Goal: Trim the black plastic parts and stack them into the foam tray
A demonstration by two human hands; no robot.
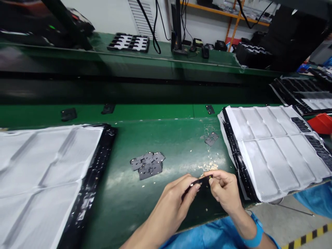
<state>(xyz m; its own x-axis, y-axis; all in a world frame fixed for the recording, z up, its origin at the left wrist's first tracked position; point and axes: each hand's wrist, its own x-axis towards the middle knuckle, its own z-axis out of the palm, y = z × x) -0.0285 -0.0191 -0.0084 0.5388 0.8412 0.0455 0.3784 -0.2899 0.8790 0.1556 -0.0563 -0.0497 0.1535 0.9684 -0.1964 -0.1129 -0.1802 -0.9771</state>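
Note:
My left hand (178, 195) pinches a small flat black plastic part (202, 180), held edge-on above the green bench near its front edge. At the part's right end, the thumb and fingers of my right hand (224, 188) are closed on it; a tiny yellowish spot shows there. Just beyond my hands lies a scatter of small pale bits (211, 166). To the left, a loose pile of similar black parts (148, 165) rests on the bench, and one single part (211, 138) lies farther back. The held part's underside is hidden by my fingers.
A stack of white-lined black trays (272, 148) stands on the right, with black parts along its right side. Another tray stack (49, 166) fills the left. Behind the bench runs a dark belt (155, 91); a red bin (321, 123) sits at far right.

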